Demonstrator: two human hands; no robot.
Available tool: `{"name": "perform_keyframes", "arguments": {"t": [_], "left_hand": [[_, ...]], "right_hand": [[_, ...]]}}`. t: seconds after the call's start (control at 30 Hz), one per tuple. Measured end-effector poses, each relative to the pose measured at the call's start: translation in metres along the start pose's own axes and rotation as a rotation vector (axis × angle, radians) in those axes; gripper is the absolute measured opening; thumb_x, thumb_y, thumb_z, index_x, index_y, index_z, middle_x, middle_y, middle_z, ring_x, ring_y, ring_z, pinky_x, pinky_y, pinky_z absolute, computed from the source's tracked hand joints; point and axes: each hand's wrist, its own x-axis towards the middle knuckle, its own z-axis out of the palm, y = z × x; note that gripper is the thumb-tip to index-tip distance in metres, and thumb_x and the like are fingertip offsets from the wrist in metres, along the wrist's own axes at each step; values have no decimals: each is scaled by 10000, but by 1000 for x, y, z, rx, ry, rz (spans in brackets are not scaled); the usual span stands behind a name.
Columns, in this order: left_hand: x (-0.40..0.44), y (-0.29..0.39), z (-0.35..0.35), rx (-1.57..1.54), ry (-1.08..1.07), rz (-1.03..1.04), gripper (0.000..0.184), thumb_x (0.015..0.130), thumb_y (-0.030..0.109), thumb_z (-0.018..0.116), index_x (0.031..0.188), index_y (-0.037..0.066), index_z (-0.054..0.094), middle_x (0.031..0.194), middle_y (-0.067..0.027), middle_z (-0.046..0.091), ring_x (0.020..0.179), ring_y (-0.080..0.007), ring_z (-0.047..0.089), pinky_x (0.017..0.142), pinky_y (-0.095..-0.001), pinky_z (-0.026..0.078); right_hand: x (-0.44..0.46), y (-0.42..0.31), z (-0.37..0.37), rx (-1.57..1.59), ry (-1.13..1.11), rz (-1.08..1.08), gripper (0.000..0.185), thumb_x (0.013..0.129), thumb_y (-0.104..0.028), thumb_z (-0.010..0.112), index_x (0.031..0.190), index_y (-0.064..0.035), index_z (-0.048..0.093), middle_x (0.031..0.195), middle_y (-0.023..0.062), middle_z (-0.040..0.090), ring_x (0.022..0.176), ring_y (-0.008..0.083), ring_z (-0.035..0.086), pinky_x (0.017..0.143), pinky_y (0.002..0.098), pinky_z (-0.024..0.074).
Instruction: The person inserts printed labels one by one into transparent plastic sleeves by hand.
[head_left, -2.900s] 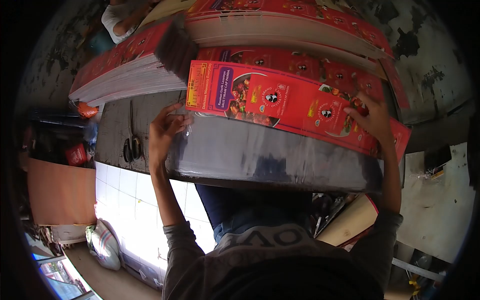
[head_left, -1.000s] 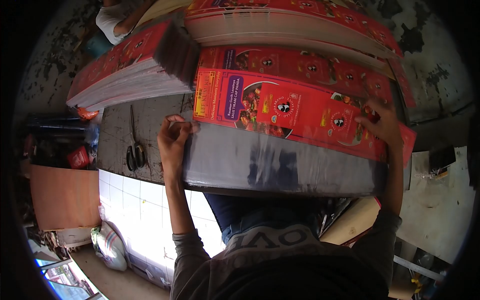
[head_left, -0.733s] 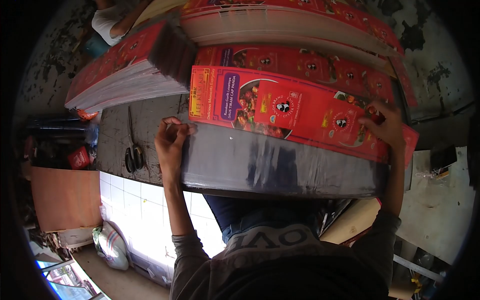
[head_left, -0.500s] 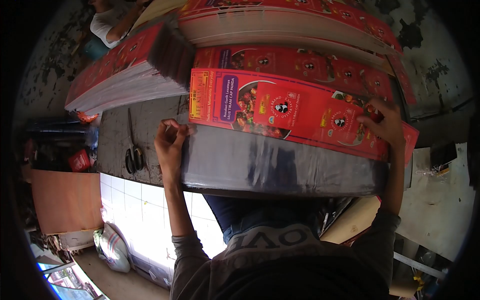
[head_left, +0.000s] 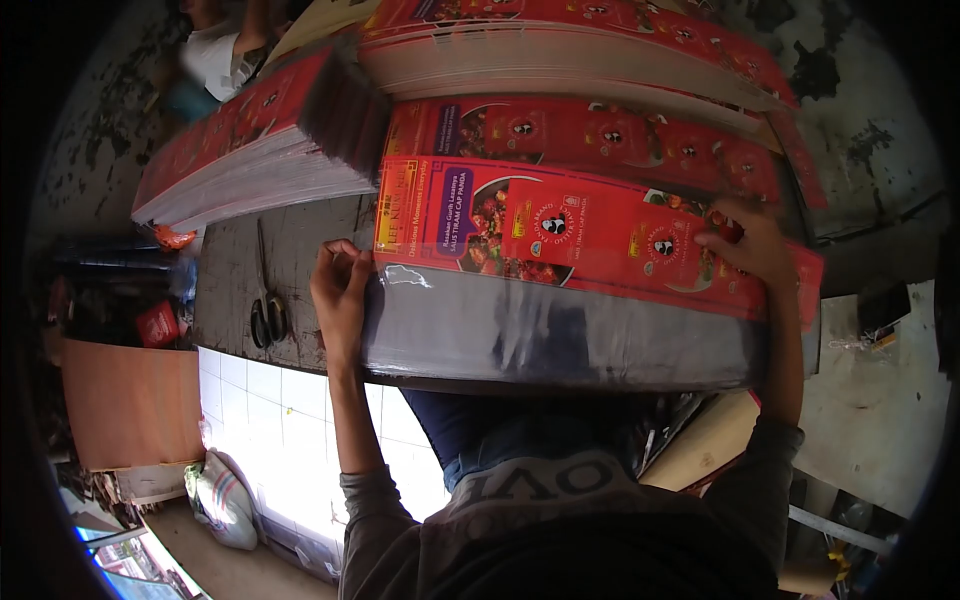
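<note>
A long red printed card (head_left: 600,230) with food pictures and panda logos lies across a stack of shiny clear plastic sleeves (head_left: 560,330). Its lower edge looks duller, as if behind the top film. My right hand (head_left: 755,245) grips the card near its right end, thumb and fingers closed on it. At the stack's upper left corner, my left hand (head_left: 340,280) is closed in a pinch on the plastic's edge, beside the card's yellow end. A bright glint shows on the film near those fingers.
Behind the card lies another red card row (head_left: 620,135). Tall stacks of red cards stand at the back (head_left: 580,60) and at the left (head_left: 260,130). Black-handled scissors (head_left: 267,318) rest on the dark worktable (head_left: 225,290). A person in a white shirt (head_left: 210,60) is at far left.
My right hand has drawn the red card toward me and slightly left, bringing its lower edge further over the plastic. My left hand stays at the corner.
</note>
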Motion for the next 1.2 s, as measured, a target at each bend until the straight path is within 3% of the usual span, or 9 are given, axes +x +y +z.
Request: {"name": "perform_keyframes", "arguments": {"t": [0.43, 0.63, 0.73, 0.87, 1.07, 1.2], "left_hand": [[0, -3, 1, -86, 14, -23, 81, 866, 63, 556, 903, 20, 498, 746, -33, 591, 699, -47, 509, 658, -179, 379], [-1, -1, 3, -23, 57, -50, 64, 862, 73, 553, 884, 44, 499, 743, -7, 587, 664, -31, 470, 628, -186, 345], [-3, -2, 3, -58, 77, -56, 66, 857, 58, 555, 872, 43, 493, 724, -8, 583, 648, -32, 472, 621, -186, 347], [-4, -6, -1, -56, 85, -61, 75, 854, 47, 562, 869, 47, 488, 714, -3, 574, 644, -30, 469, 609, -180, 347], [0, 0, 5, -12, 80, -107, 76, 853, 30, 555, 870, 46, 482, 703, 20, 534, 636, -21, 452, 600, -175, 348], [9, 11, -2, -37, -53, -149, 78, 850, 17, 547, 891, 38, 483, 733, 11, 538, 659, -28, 459, 619, -177, 357]], "right_hand": [[1, 9, 9, -9, 47, -200, 410, 689, -378, 725, 878, -31, 620, 703, 115, 605, 669, 276, 599, 623, 357, 450], [-6, 4, 7, 65, -119, 5, 472, 696, -470, 687, 916, -54, 649, 684, 122, 629, 622, 305, 616, 601, 390, 482], [-8, 2, 7, -7, -108, -33, 498, 643, -387, 756, 934, -1, 639, 761, 148, 636, 669, 296, 626, 622, 359, 494], [-6, 11, 15, 5, -22, -156, 484, 639, -396, 757, 903, -4, 651, 752, 133, 640, 644, 298, 626, 609, 367, 496], [-5, 7, 7, 59, -153, -30, 473, 647, -416, 747, 902, -29, 655, 724, 119, 637, 616, 306, 620, 582, 359, 496], [-7, 7, 11, 131, -143, -19, 461, 685, -446, 698, 919, -54, 637, 674, 125, 612, 620, 320, 604, 580, 379, 480]]}}
